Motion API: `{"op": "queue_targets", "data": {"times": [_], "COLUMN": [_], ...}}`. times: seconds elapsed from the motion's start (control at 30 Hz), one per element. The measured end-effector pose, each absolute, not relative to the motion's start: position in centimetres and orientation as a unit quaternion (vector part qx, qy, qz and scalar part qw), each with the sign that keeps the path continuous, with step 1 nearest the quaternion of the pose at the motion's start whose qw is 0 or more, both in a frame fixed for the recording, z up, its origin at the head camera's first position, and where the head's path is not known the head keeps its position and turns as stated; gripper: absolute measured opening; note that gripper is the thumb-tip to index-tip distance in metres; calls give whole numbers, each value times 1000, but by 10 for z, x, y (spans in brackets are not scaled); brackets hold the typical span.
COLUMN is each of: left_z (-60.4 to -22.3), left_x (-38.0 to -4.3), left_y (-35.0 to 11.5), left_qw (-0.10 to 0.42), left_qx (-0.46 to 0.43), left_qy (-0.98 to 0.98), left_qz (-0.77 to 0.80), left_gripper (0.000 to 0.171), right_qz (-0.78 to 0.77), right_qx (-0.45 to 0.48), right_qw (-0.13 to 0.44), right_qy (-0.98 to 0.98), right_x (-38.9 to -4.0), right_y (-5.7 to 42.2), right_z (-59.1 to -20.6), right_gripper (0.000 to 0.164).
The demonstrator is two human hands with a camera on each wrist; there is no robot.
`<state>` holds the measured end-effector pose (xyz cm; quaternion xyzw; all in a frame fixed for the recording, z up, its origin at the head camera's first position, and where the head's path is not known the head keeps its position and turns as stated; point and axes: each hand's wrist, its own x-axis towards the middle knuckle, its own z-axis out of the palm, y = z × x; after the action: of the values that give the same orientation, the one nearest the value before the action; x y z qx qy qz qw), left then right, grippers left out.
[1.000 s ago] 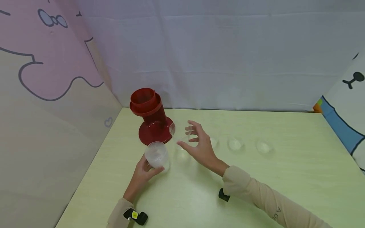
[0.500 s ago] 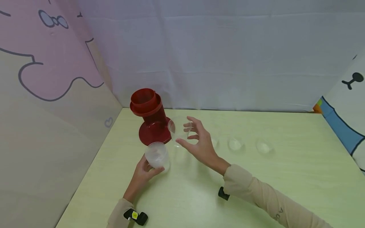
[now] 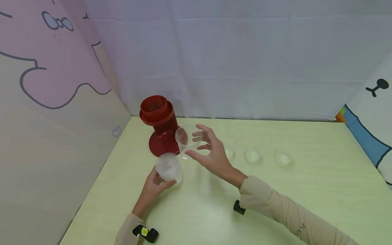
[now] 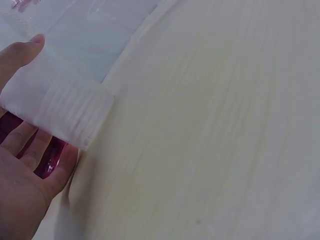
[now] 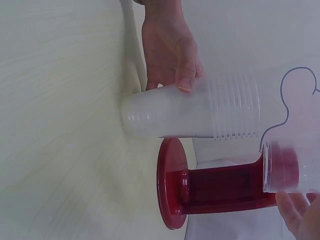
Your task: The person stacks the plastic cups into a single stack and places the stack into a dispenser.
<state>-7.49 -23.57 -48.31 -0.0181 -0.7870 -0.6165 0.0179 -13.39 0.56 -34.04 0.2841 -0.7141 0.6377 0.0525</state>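
My left hand (image 3: 154, 185) grips a stack of clear plastic cups (image 3: 167, 166), thumb on the near side. In the left wrist view the stack (image 4: 70, 110) lies between thumb and fingers; the right wrist view shows its several nested rims (image 5: 232, 107), with its base at the tabletop. My right hand (image 3: 212, 154) holds a single clear plastic cup (image 3: 185, 141) between thumb and fingers, raised just behind and right of the stack. Only its fingers (image 5: 295, 215) show at the corner of the right wrist view, beside the cup (image 5: 282, 167).
A red stand (image 3: 165, 137) with a round base and a tube-like top stands behind the stack at the back left. Clear cups, among them one cup (image 3: 253, 155) and another cup (image 3: 283, 157), stand in a row right of my right hand. A white cloth (image 3: 245, 68) hangs behind the table.
My right hand has moved a little left and up with its cup, which now overlaps the red base more. The left hand and stack have stayed in place.
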Motion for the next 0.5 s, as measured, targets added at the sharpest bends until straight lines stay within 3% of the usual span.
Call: {"op": "queue_targets", "data": {"times": [0.5], "left_z": [-484], "left_x": [-74], "left_y": [-236], "left_qw": [20], "left_qx": [-9], "left_qy": [-794], "left_qz": [-608], "left_gripper": [78], "right_qz": [646], "right_qx": [314], "right_qw": [34], "right_qy": [-694], "right_x": [-126], "right_y": [0], "right_z": [-331], "right_gripper": [69]}}
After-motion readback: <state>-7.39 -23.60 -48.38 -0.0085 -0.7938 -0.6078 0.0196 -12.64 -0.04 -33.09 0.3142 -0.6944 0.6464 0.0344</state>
